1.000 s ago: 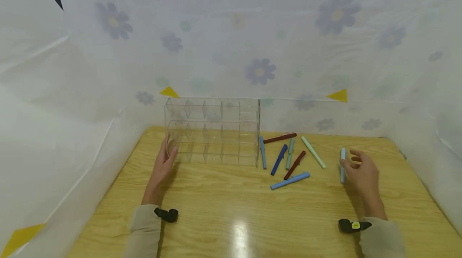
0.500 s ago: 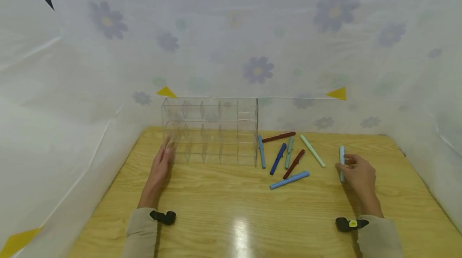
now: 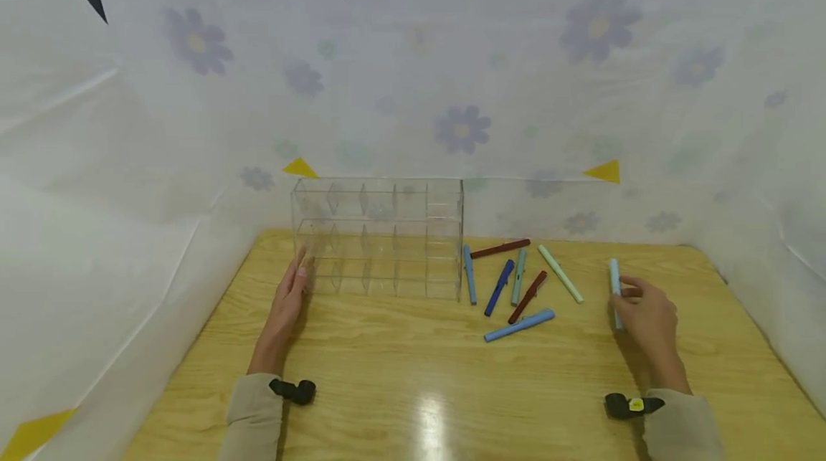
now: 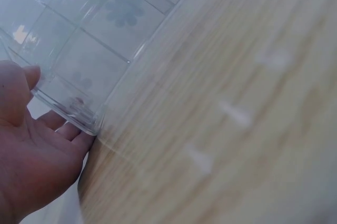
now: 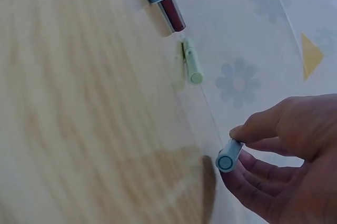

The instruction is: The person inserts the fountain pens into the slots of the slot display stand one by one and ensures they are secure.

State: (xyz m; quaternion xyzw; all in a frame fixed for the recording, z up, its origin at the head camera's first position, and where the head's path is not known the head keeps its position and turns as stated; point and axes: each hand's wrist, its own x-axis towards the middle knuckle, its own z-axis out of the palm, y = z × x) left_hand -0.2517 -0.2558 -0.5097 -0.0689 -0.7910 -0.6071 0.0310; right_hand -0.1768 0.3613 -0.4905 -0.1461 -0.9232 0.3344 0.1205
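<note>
A clear plastic organizer (image 3: pixel 379 240) with rows of small compartments stands upright at the back left of the table. My left hand (image 3: pixel 285 307) grips its left side low down; in the left wrist view the thumb (image 4: pixel 32 76) is at the front edge and the other fingers reach behind the side wall. Off to the right, my right hand (image 3: pixel 650 319) pinches a light blue pen (image 3: pixel 614 276) between thumb and fingers. The right wrist view shows that pen (image 5: pixel 226 162) end-on, close over the table.
Between organizer and right hand lie several loose pens, including a pale green pen (image 3: pixel 560 273), a dark blue pen (image 3: pixel 500 287), a dark red pen (image 3: pixel 528 297) and a blue pen (image 3: pixel 519 325). A white flowered sheet (image 3: pixel 387 88) rises behind the wooden table (image 3: pixel 387 375).
The right fingers have closed around the light blue pen, which has tilted slightly. The left thumb has drawn in against the organizer's side. The other pens lie as before.
</note>
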